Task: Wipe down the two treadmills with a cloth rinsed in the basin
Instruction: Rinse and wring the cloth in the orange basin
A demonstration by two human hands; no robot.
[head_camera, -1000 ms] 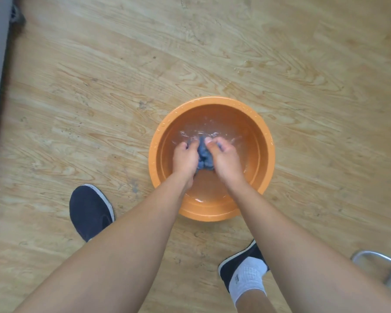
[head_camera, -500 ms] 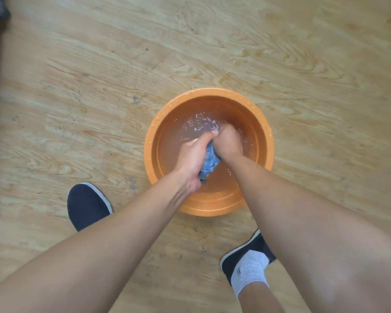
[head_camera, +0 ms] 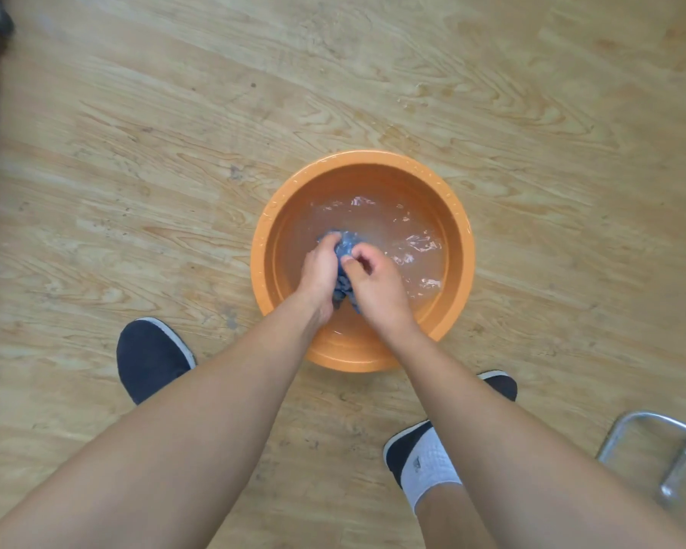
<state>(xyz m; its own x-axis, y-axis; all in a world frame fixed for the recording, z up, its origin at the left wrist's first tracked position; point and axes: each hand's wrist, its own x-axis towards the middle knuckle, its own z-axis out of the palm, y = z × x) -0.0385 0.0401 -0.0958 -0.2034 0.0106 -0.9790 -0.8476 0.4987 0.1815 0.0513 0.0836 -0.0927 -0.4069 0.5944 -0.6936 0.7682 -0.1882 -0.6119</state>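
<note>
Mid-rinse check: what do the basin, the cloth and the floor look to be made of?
Basin: probably moulded plastic, uniform orange, smooth with a slight sheen. Cloth: soft blue fabric, crumpled wet between the left hand and right hand; weave too small to tell. Floor: wood-grain boards, matte; real wood or laminate, cannot tell.

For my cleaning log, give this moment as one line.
stage: rinsing | left hand: grips cloth | right hand: grips cloth | basin: on floor, holds water
</note>
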